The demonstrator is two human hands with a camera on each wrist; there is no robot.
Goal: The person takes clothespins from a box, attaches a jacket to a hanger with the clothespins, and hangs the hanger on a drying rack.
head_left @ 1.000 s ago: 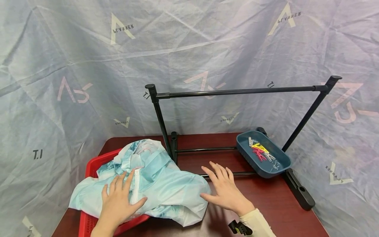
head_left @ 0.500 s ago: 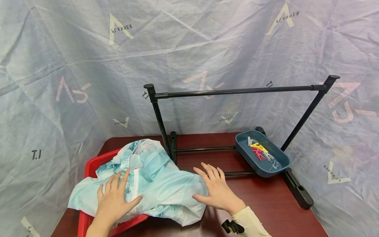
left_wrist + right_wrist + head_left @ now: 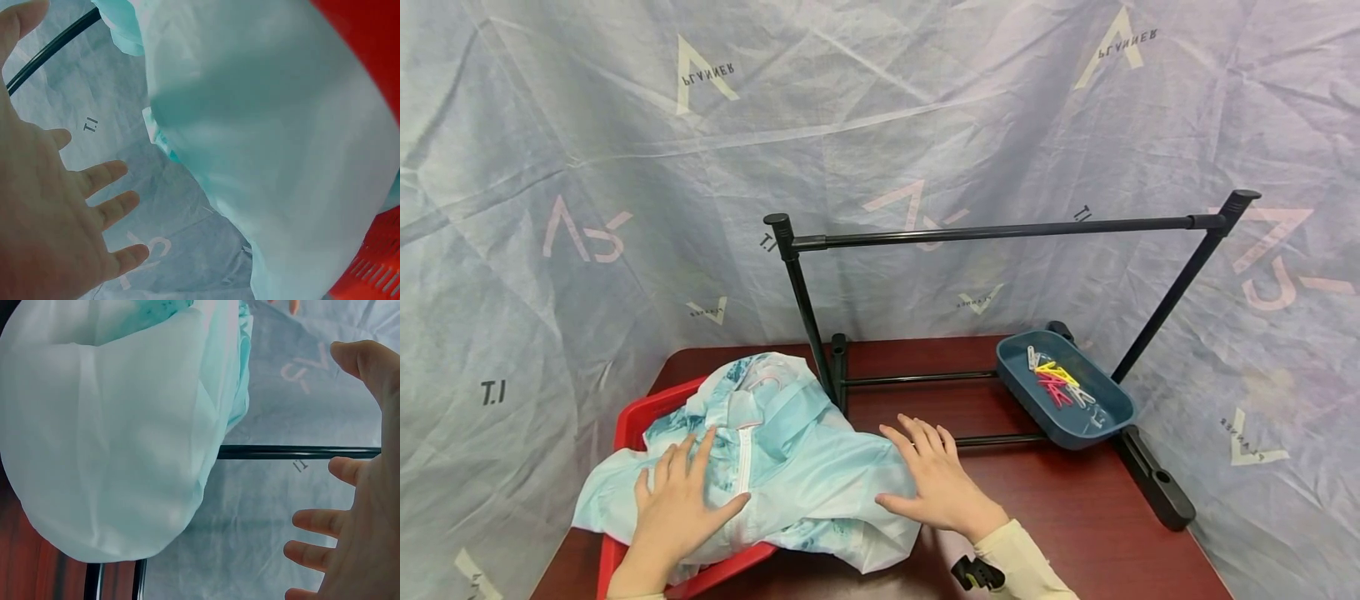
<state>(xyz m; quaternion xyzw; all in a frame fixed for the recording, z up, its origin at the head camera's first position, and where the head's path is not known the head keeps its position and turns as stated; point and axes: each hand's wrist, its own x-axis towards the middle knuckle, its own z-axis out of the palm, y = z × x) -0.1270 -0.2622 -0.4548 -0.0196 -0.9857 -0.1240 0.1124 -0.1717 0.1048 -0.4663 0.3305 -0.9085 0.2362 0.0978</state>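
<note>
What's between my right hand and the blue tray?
In the head view, a low black bar and reddish tabletop lie between your right hand and the blue tray.

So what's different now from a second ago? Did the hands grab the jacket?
No grabbing. The left hand and right hand both moved a little to the left. Nothing was taken hold of or let go; both hands are open. The light blue jacket, red basket, black rack and blue tray of clips stayed put.
</note>
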